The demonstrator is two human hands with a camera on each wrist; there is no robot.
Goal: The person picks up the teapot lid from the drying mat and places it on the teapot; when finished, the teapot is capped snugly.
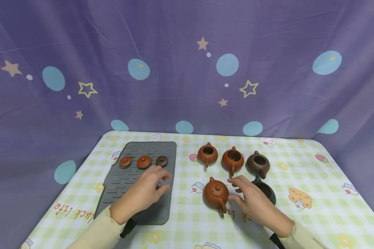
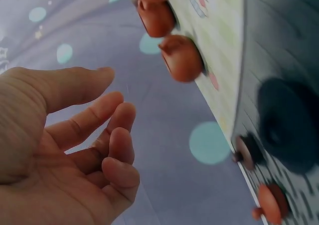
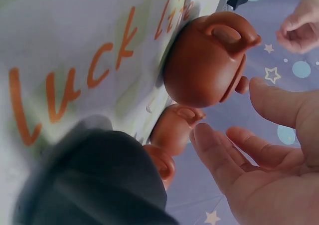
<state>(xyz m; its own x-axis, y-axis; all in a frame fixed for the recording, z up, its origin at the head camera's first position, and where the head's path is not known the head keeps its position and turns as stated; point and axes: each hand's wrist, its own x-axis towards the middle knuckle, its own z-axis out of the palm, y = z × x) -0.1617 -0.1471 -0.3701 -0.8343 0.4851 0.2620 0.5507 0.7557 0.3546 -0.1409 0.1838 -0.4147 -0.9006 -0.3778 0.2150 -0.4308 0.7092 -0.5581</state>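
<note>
My left hand (image 1: 148, 185) is above the grey mat (image 1: 115, 193), its fingers loosely bent and holding nothing. Below it on the mat is a black lid (image 2: 284, 127), mostly hidden by the hand in the head view. Past the fingertips lie two reddish-brown lids (image 1: 144, 162) and a dark brown lid (image 1: 161, 160). My right hand (image 1: 252, 197) hovers with relaxed fingers and nothing in its grasp, just right of a reddish-brown teapot (image 1: 212, 195) that has its lid on. A black teapot (image 1: 269, 193) without a lid is partly hidden behind this hand.
Along the back stand two lidless reddish-brown teapots (image 1: 202, 157) and a lidless dark brown teapot (image 1: 252, 164). A green checked tablecloth (image 1: 324, 207) covers the table. Behind it hangs a purple curtain (image 1: 174, 97) with stars and blue ovals.
</note>
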